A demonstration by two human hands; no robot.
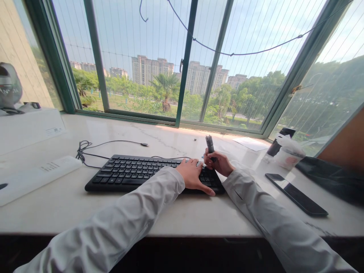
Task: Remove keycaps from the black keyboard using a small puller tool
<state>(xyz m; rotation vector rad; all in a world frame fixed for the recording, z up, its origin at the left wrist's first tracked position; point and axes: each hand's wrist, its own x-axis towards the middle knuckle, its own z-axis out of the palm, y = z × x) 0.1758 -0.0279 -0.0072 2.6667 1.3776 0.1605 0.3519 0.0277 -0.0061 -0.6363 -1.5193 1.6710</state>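
Observation:
A black keyboard (129,170) lies on the white stone counter, its cable bunched behind its left end. My left hand (192,175) rests on its right part, fingers spread over the keys and thumb stretched out toward the front edge. Just above the number pad, my right hand (218,162) is closed around a dark, short stick-like tool (209,143) that stands nearly upright. The tool's top end looks jagged; its lower end is hidden by my fingers, so its kind is unclear.
A black phone (297,195) lies at the right, near a crumpled plastic bag (288,155) and a dark bag (330,176). At the left are a long white package (40,178) and a white box (31,127). The cable (113,142) ends behind the keyboard. Windows line the back.

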